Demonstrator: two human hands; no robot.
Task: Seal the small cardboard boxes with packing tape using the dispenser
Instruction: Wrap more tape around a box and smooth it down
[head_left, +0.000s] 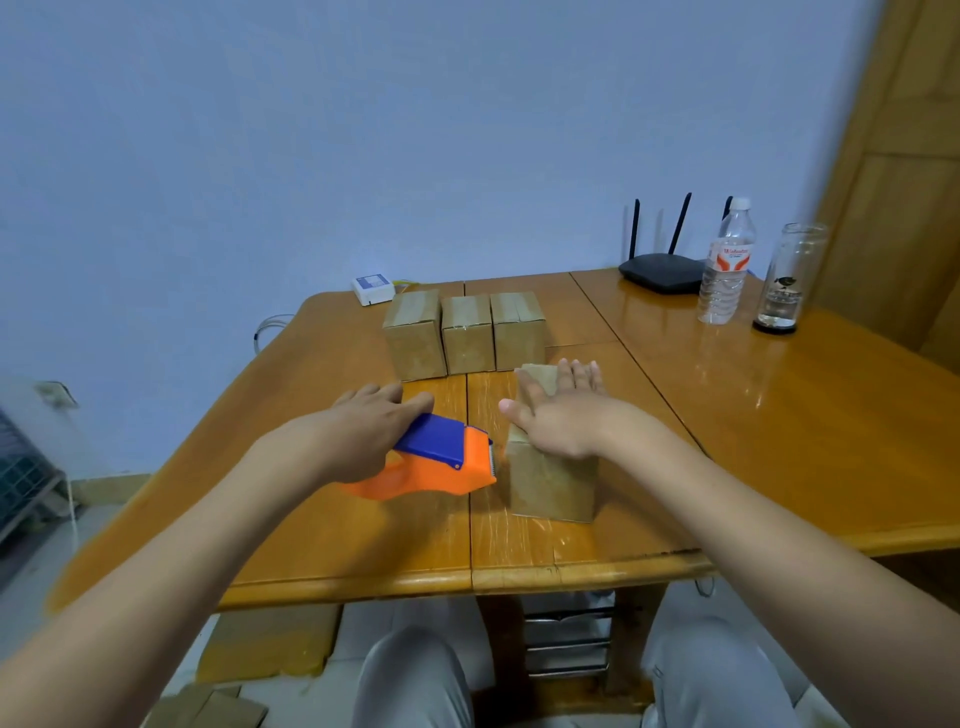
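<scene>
A small cardboard box (551, 483) stands near the front of the wooden table (363, 540). My right hand (563, 415) lies flat on its top, fingers straight and pressing down. My left hand (358, 431) grips the orange and blue tape dispenser (441, 462), whose toothed blade end sits right beside the box's left edge. Behind them, three taped boxes (465, 332) stand side by side in a row.
At the back right stand a black router (662, 273), a plastic water bottle (724, 265) and a glass jar (787, 280). A small white device (371, 289) lies at the table's far edge. Flat cardboard (270, 642) lies on the floor below.
</scene>
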